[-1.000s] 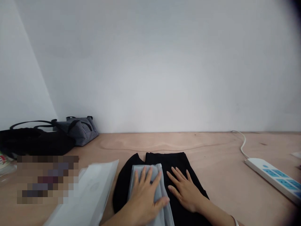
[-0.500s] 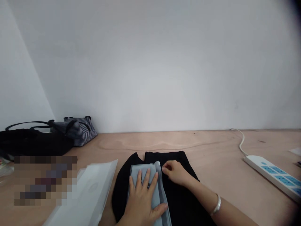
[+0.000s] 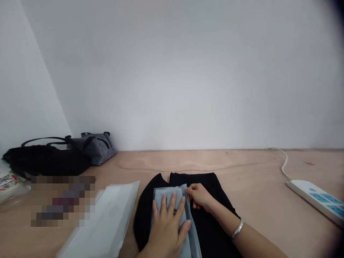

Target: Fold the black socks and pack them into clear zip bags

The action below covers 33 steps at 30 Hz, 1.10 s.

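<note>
My left hand (image 3: 168, 225) lies flat with fingers spread on a frosted zip bag (image 3: 159, 194), which has dark printing partly covered by the fingers. At the bag's upper right corner, the thumb and fingers of my right hand (image 3: 200, 196) are pinched on the zip edge. Whether a slider sits between them I cannot tell. Beneath the bag and both hands, a folded black garment (image 3: 215, 236) rests on the wooden table (image 3: 258, 200). My right wrist wears a silver bangle (image 3: 237, 228).
Left of the garment lies a stack of whitish translucent bags (image 3: 99, 222). Farther left are a blurred-out patch (image 3: 63, 200), a plastic package (image 3: 10, 182), a black bag (image 3: 51, 159) and a striped bag (image 3: 103, 148). A white power strip (image 3: 317, 200) with its cord lies right.
My right hand has closed the small gap and now pinches the bag's upper corner. My left hand stays flat on the bag. The whole view has shifted slightly.
</note>
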Tool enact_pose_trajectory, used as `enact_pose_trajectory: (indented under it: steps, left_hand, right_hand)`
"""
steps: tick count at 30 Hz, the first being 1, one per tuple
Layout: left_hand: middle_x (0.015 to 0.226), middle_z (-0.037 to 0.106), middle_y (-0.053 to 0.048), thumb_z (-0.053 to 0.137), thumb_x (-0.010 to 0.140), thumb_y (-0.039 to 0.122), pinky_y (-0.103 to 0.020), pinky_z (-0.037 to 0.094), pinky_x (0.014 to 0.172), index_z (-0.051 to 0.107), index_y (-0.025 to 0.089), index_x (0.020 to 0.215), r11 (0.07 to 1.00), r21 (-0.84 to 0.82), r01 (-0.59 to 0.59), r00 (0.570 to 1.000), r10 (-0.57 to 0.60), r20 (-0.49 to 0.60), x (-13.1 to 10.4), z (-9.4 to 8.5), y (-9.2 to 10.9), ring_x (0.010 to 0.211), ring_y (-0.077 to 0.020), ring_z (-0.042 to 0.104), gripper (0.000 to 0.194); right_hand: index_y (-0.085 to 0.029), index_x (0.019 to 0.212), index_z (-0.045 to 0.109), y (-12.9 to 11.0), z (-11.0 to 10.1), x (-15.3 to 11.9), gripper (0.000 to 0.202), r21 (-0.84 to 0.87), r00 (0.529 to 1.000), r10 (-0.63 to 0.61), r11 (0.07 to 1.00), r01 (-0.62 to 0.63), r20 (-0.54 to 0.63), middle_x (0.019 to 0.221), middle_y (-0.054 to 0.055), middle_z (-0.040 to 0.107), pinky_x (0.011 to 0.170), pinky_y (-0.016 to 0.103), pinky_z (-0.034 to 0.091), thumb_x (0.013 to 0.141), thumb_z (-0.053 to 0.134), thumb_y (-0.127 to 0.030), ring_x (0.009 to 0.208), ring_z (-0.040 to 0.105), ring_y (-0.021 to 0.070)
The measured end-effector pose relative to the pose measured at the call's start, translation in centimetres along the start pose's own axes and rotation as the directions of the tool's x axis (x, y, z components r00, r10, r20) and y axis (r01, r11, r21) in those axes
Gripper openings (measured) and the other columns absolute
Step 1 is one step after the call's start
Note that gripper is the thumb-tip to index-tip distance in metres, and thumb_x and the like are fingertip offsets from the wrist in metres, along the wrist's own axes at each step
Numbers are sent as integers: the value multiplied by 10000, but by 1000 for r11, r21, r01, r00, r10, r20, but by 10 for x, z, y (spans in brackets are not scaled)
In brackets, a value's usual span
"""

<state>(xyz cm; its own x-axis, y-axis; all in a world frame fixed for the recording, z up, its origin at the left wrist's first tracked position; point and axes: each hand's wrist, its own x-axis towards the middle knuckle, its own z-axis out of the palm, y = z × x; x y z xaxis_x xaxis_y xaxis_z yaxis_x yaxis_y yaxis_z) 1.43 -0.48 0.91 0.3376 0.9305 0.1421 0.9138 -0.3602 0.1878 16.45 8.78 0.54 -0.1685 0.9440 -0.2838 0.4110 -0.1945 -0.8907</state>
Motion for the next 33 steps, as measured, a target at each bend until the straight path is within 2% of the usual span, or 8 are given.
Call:
enact_pose_trajectory:
  steps: [8,16,19,21,24,27,30,33]
  left_hand:
    - [1437,154,-34,229,860,561,-648,55,962,139,360,1346,998,50,25,1000,-25,13,0,-1,3,1283,-375,110,534]
    - [1437,146,-21,232,870,535,-633,68,969,150,362,1344,998,52,22,1000,-22,-5,-1,-2,4,1284,-368,126,511]
    - [1436,153,-23,234,868,538,-633,67,969,147,361,1345,999,45,26,1000,-25,-4,-1,-2,4,1284,-367,125,517]
    - [1436,160,-27,242,868,532,-632,65,970,150,358,1346,998,46,32,999,-32,1,-1,-2,4,1284,-367,124,517]
    - [1435,170,-30,250,868,528,-629,60,971,151,355,1347,999,45,30,1000,-30,-1,-2,-2,4,1286,-366,116,519]
    - [1436,171,-29,238,869,536,-626,61,973,140,355,1349,999,39,21,1000,-20,-18,-2,-1,3,1287,-364,115,522]
    - [1436,173,-30,233,872,535,-624,70,974,132,355,1349,999,38,14,1000,-14,-23,-2,0,2,1287,-362,122,520]
    - [1434,179,-27,232,870,542,-626,88,970,131,360,1348,999,31,7,1000,-7,-21,-2,0,1,1287,-364,122,521]
  right_hand:
    - [-181,677,429,3,1,-30,210,-49,995,1,999,4,104,427,-63,524,245,147,198,855,389,-284,209,327,42]
    - [-191,705,422,17,5,-72,165,-90,964,55,995,-33,258,488,-39,574,231,154,214,837,354,-263,225,388,67]
    - [-179,683,458,22,6,-91,184,-130,962,60,991,-26,265,488,-33,564,273,153,247,820,379,-273,256,386,54]
    - [-160,640,496,29,6,-101,191,-165,968,14,986,29,252,490,-28,550,331,144,275,793,427,-252,322,403,42]
    - [-142,622,544,45,7,-109,180,-180,970,-73,977,116,230,512,-34,526,392,136,276,761,488,-241,434,427,42]
    - [-142,646,567,57,6,-113,175,-207,977,-78,971,119,197,518,-41,507,402,139,261,755,510,-266,460,418,43]
    - [-144,670,583,53,-1,-115,177,-251,975,-100,956,149,199,549,-29,537,403,134,275,724,566,-312,481,447,49]
    - [-157,740,567,35,-11,-115,176,-235,966,-82,962,141,245,543,-28,560,361,129,282,753,528,-328,406,444,44]
